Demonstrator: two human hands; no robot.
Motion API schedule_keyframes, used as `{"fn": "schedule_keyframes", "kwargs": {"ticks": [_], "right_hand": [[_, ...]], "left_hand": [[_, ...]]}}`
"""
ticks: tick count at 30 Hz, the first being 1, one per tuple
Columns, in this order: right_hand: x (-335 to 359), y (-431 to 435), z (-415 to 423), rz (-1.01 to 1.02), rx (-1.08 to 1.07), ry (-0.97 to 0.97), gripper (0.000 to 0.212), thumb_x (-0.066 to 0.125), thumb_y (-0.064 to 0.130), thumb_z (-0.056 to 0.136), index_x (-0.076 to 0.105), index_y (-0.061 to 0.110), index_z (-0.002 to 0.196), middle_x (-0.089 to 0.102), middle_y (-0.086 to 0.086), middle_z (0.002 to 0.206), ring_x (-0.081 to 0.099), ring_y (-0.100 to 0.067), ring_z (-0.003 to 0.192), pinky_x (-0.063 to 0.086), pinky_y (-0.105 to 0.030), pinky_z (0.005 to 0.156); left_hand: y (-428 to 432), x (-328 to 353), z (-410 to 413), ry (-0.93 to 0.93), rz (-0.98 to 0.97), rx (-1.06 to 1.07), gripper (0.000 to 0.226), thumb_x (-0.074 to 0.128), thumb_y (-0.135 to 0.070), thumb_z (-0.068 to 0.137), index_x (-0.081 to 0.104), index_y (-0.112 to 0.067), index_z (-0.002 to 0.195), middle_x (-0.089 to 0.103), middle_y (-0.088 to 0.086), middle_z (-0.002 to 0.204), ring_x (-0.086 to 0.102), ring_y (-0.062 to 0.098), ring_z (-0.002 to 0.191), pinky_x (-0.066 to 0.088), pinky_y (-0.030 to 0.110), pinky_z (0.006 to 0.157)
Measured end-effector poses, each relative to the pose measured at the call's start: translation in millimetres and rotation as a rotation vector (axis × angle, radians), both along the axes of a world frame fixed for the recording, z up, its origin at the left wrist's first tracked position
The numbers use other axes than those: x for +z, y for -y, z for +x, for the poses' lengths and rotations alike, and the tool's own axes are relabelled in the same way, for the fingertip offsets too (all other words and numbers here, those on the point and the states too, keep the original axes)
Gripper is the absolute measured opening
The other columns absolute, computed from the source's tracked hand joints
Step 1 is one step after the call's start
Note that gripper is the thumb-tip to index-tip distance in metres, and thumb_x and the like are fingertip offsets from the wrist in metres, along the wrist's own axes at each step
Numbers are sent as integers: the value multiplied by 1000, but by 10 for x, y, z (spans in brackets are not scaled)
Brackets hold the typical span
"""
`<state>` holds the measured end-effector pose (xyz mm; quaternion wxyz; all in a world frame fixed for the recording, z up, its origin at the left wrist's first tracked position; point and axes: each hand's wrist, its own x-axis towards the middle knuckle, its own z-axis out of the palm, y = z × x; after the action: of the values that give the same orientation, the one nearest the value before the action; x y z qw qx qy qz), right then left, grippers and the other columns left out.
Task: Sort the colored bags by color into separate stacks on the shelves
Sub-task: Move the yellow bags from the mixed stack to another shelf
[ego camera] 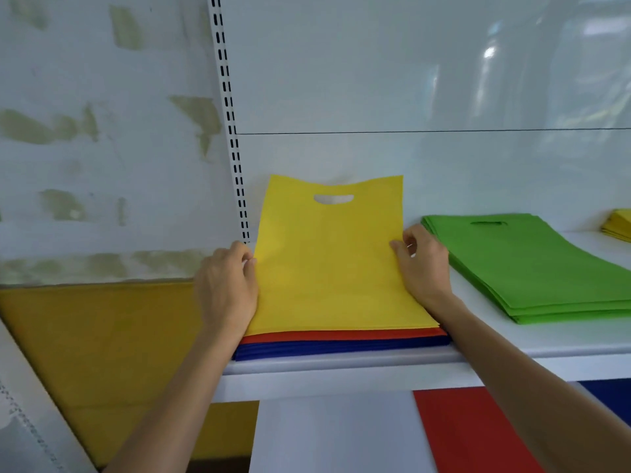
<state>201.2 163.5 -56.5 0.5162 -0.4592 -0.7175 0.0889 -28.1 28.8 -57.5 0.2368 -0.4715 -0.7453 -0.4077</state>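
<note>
A mixed pile lies on the white shelf (pixel 341 361): yellow bags (pixel 327 268) on top, red bags (pixel 341 335) under them, blue bags (pixel 341 348) at the bottom. The top yellow bag's handle end tilts up toward the back panel. My left hand (pixel 227 288) pinches the yellow bags' left edge. On the opposite edge, my right hand (pixel 423 264) pinches them with thumb and fingers. A green stack (pixel 532 268) lies flat just right of my right hand. Another yellow stack (pixel 619 225) shows at the far right edge.
A slotted white upright (pixel 232 131) borders the shelf on the left, with a patchy wall beyond it. On the lower shelf lie a red bag (pixel 467 435) and a blue bag (pixel 611 397). A mustard-yellow surface (pixel 102 353) fills the lower left.
</note>
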Motion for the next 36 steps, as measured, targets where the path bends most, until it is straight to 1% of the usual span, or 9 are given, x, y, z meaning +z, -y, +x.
{"fn": "schedule_keyframes", "kwargs": {"ticks": [4, 6, 11, 16, 21, 24, 27, 31, 36], "right_hand": [[133, 95, 192, 41, 42, -114, 23, 64, 8, 86, 53, 1, 105, 44, 5, 62, 41, -9, 55, 28, -24, 55], [231, 142, 421, 97, 21, -139, 28, 66, 5, 83, 54, 1, 107, 46, -1, 62, 39, -10, 52, 25, -23, 54], [473, 160, 1355, 114, -60, -42, 11, 62, 6, 85, 68, 3, 93, 67, -13, 92, 47, -17, 64, 29, -15, 64], [464, 278, 2780, 24, -231, 68, 31, 56, 0, 84, 65, 6, 114, 62, -13, 111, 49, -20, 75, 27, -15, 68], [343, 532, 4347, -42, -464, 82, 32, 54, 6, 89, 61, 13, 119, 59, -6, 121, 46, -16, 81, 25, -17, 75], [260, 727, 5095, -65, -594, 11, 29, 56, 7, 88, 63, 12, 116, 60, -4, 113, 46, -17, 81, 29, -20, 78], [180, 899, 5690, -55, -718, -29, 26, 58, 6, 86, 65, 9, 111, 55, -1, 91, 46, -18, 77, 29, -19, 73], [64, 990, 6312, -48, -850, -44, 25, 56, 7, 89, 65, 7, 113, 53, 0, 90, 47, -19, 78, 28, -18, 69], [47, 665, 6921, -42, -880, -47, 27, 53, 3, 90, 64, 6, 114, 52, 0, 91, 45, -17, 79, 27, -15, 67]], "left_hand": [[30, 128, 119, -5, 22, -100, 7, 54, -15, 91, 57, -9, 92, 67, 10, 80, 61, 30, 65, 35, 28, 51], [48, 243, 308, 21, 60, -147, 7, 57, -15, 89, 62, -11, 90, 69, 8, 81, 63, 31, 69, 41, 31, 55], [-93, 358, 1146, 136, 58, -375, 13, 58, -15, 88, 70, -13, 92, 70, 2, 89, 63, 20, 79, 44, 28, 67], [-584, 240, 2350, 132, -53, -587, 21, 57, -13, 87, 68, -14, 104, 68, 4, 107, 62, 23, 95, 46, 31, 81], [-897, 107, 3792, 101, -78, -821, 21, 58, -11, 86, 69, -17, 102, 68, 3, 107, 62, 23, 96, 48, 34, 83], [-1065, 77, 4596, 123, -107, -953, 21, 57, -10, 85, 70, -16, 101, 68, 2, 106, 62, 21, 94, 46, 31, 84], [-1213, 25, 5296, 170, -163, -1081, 20, 57, -10, 85, 71, -16, 98, 68, 3, 103, 61, 18, 89, 44, 27, 80], [-1421, -61, 6034, 183, -231, -1194, 18, 56, -15, 87, 70, -22, 95, 67, -3, 103, 59, 13, 88, 48, 29, 79], [-1828, -87, 6712, 184, -243, -1259, 20, 52, -16, 91, 71, -23, 92, 67, -3, 102, 59, 13, 89, 50, 34, 77]]}}
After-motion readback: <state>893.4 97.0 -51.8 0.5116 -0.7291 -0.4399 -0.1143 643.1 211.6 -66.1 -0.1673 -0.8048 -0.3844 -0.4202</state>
